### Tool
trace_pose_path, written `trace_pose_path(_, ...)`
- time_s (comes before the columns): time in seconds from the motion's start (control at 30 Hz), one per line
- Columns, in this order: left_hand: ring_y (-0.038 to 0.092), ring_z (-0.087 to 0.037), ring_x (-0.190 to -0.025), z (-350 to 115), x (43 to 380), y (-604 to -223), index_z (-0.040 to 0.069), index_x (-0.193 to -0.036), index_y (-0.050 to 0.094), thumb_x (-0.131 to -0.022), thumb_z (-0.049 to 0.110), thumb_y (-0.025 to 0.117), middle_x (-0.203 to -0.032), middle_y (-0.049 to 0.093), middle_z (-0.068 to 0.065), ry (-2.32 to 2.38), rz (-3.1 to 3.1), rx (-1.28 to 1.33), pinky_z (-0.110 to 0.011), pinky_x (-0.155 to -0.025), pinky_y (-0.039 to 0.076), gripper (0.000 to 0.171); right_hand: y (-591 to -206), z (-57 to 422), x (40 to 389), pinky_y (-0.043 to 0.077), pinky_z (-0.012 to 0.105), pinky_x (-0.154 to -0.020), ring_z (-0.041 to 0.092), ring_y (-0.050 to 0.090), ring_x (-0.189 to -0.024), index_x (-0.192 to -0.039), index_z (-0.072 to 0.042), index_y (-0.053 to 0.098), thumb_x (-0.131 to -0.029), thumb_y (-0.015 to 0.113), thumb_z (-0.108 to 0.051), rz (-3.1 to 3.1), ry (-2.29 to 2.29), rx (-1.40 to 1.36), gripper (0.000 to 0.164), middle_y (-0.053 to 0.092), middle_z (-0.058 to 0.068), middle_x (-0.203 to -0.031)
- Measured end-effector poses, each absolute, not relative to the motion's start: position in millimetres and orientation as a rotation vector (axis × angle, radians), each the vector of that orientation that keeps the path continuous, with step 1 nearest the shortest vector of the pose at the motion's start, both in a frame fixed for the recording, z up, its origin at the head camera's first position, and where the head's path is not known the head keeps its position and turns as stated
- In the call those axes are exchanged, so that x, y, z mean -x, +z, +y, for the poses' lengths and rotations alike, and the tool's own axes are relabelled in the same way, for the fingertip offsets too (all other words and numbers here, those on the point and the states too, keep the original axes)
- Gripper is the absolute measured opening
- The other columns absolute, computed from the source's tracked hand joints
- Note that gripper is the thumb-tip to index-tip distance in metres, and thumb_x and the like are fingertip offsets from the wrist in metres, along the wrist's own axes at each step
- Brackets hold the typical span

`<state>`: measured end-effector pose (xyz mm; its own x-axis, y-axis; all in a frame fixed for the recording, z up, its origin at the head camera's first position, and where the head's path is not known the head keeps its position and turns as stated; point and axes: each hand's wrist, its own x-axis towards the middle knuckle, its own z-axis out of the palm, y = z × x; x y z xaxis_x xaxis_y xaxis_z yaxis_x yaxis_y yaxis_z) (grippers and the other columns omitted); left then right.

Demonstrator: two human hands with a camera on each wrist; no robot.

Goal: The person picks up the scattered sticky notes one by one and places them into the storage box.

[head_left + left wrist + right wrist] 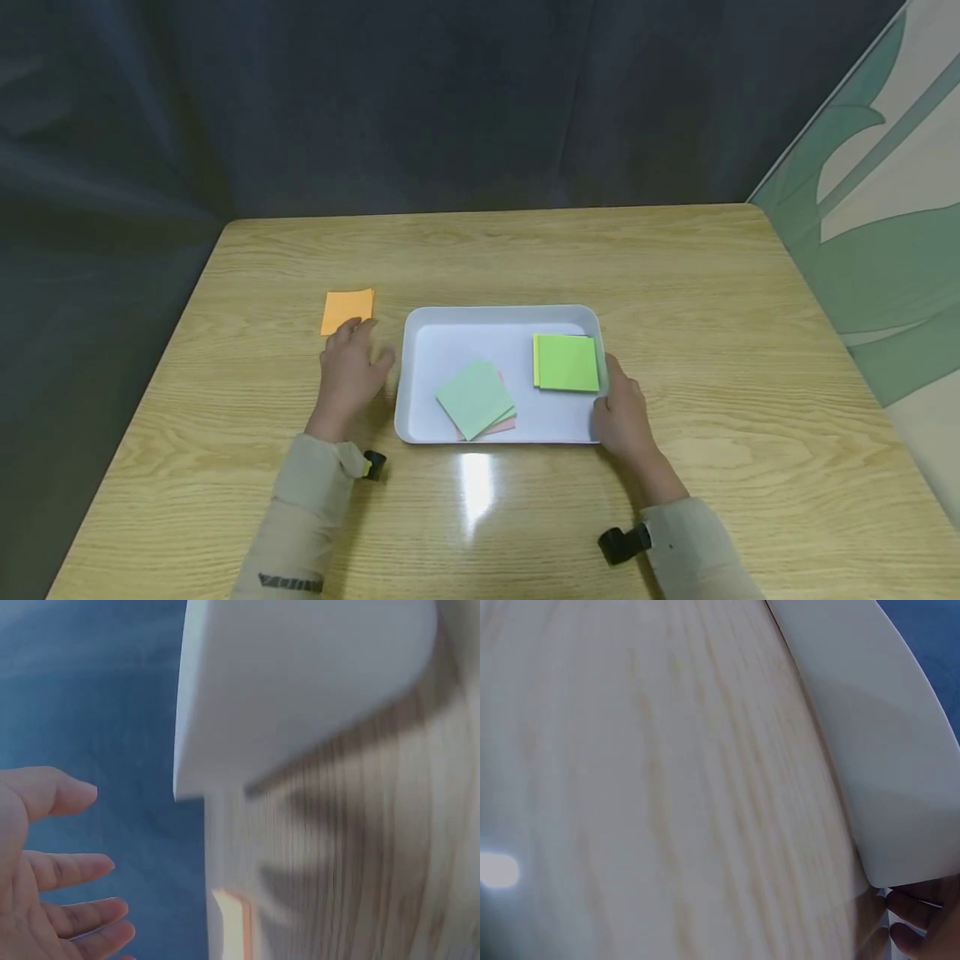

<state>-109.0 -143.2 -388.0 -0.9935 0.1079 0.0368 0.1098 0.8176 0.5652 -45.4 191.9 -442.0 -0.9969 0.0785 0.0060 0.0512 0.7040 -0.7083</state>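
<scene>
A white rectangular tray [420, 350] sits on the table in the head view. Inside it, pale green sticky notes [474, 398] overlap pink ones [501, 425], and a bright green pad [568, 363] with a yellow-green edge lies at the right. My right hand [624, 412] grips the tray's right end near the front corner; its fingers [915, 911] curl at that corner in the right wrist view. Left of the tray, my left hand [351, 375] has its fingers spread and holds nothing. Its fingertips overlap the near edge of an orange sticky note pad [347, 308].
The wooden table [675, 267] extends around the tray on all sides. A dark curtain [480, 100] hangs behind its far edge and along the left. A green and white patterned panel [885, 250] stands on the right. Cameras are strapped at both wrists.
</scene>
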Motion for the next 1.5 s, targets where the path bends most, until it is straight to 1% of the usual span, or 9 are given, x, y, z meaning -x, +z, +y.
trace_pose_path(0.13, 0.026, -0.047, -0.115, -157.0, 117.9, -391.0, -0.006, -0.124, 0.037, -0.084, 0.023, 0.052, -0.129, 0.032, -0.032, -0.93, -3.0, 0.106, -0.064, -0.092, 0.021, 0.052, -441.7, 191.2, 45.5, 0.027, 0.062, -0.095, 0.045, 0.032, -0.115, -0.135, -0.002, 0.019, -0.077, 0.028, 0.009, -2.875, 1.19, 0.115, 0.059, 0.038, 0.029, -0.13)
trace_pose_path(0.37, 0.023, -0.049, -0.116, -171.2, 130.0, -401.0, -0.007, -0.126, 0.032, -0.084, 0.027, 0.053, -0.129, 0.029, -0.033, -0.904, -3.102, 0.028, -0.065, -0.092, 0.021, 0.058, -441.6, 191.8, 45.3, 0.028, 0.062, -0.094, 0.044, 0.033, -0.115, -0.135, -0.001, 0.02, -0.077, 0.028, 0.008, -2.871, 1.18, 0.115, 0.06, 0.038, 0.029, -0.129)
trace_pose_path(0.6, 0.019, -0.052, -0.116, -177.8, 144.4, -407.7, -0.008, -0.128, 0.028, -0.081, 0.029, 0.057, -0.131, 0.023, -0.036, -0.816, -3.189, -0.022, -0.066, -0.091, 0.02, 0.066, -441.8, 193.0, 45.7, 0.028, 0.061, -0.095, 0.044, 0.033, -0.116, -0.135, 0.0, 0.019, -0.076, 0.029, 0.009, -2.86, 1.198, 0.11, 0.06, 0.039, 0.03, -0.128)
trace_pose_path(0.73, 0.019, -0.053, -0.117, -179.4, 152.3, -409.3, -0.009, -0.128, 0.026, -0.079, 0.029, 0.057, -0.132, 0.021, -0.038, -0.775, -3.212, -0.049, -0.067, -0.09, 0.021, 0.069, -441.1, 193.3, 44.8, 0.028, 0.061, -0.095, 0.044, 0.033, -0.115, -0.135, 0.0, 0.02, -0.076, 0.029, 0.01, -2.874, 1.202, 0.125, 0.06, 0.039, 0.03, -0.128)
trace_pose_path(0.9, 0.023, -0.053, -0.112, -179.0, 159.7, -410.7, -0.011, -0.126, 0.026, -0.077, 0.027, 0.054, -0.127, 0.024, -0.039, -0.774, -3.232, -0.061, -0.067, -0.087, 0.023, 0.069, -441.4, 193.1, 43.3, 0.028, 0.062, -0.094, 0.045, 0.034, -0.113, -0.135, 0.0, 0.02, -0.077, 0.03, 0.01, -2.875, 1.192, 0.127, 0.06, 0.039, 0.031, -0.127)
trace_pose_path(1.03, 0.027, -0.052, -0.107, -175.6, 163.4, -413.2, -0.011, -0.123, 0.029, -0.077, 0.028, 0.054, -0.121, 0.029, -0.037, -0.773, -3.246, -0.083, -0.065, -0.086, 0.024, 0.066, -441.2, 193.3, 41.6, 0.028, 0.062, -0.094, 0.045, 0.034, -0.112, -0.135, 0.002, 0.018, -0.078, 0.029, 0.008, -2.872, 1.199, 0.137, 0.058, 0.038, 0.033, -0.127)
trace_pose_path(1.2, 0.028, -0.052, -0.105, -171.6, 165.8, -417.7, -0.01, -0.119, 0.031, -0.078, 0.031, 0.055, -0.119, 0.029, -0.035, -0.769, -3.254, -0.135, -0.064, -0.088, 0.025, 0.063, -441.9, 193.6, 39.6, 0.026, 0.062, -0.095, 0.045, 0.032, -0.114, -0.135, 0.002, 0.016, -0.08, 0.028, 0.007, -2.881, 1.21, 0.15, 0.057, 0.035, 0.032, -0.129)
trace_pose_path(1.4, 0.031, -0.052, -0.104, -169.0, 172.4, -424.6, -0.011, -0.117, 0.03, -0.081, 0.036, 0.054, -0.12, 0.027, -0.038, -0.703, -3.217, -0.222, -0.062, -0.086, 0.031, 0.063, -442.2, 194.4, 39.7, 0.026, 0.061, -0.096, 0.045, 0.031, -0.116, -0.135, 0.004, 0.015, -0.08, 0.028, 0.007, -2.881, 1.199, 0.13, 0.056, 0.034, 0.033, -0.129)
trace_pose_path(1.5, 0.034, -0.051, -0.101, -169.2, 175.0, -426.2, -0.01, -0.114, 0.031, -0.082, 0.036, 0.052, -0.115, 0.031, -0.038, -0.655, -3.199, -0.274, -0.06, -0.083, 0.034, 0.06, -441.8, 193.9, 40.1, 0.026, 0.062, -0.095, 0.045, 0.032, -0.114, -0.135, 0.002, 0.016, -0.08, 0.029, 0.006, -2.878, 1.203, 0.126, 0.056, 0.035, 0.032, -0.13)
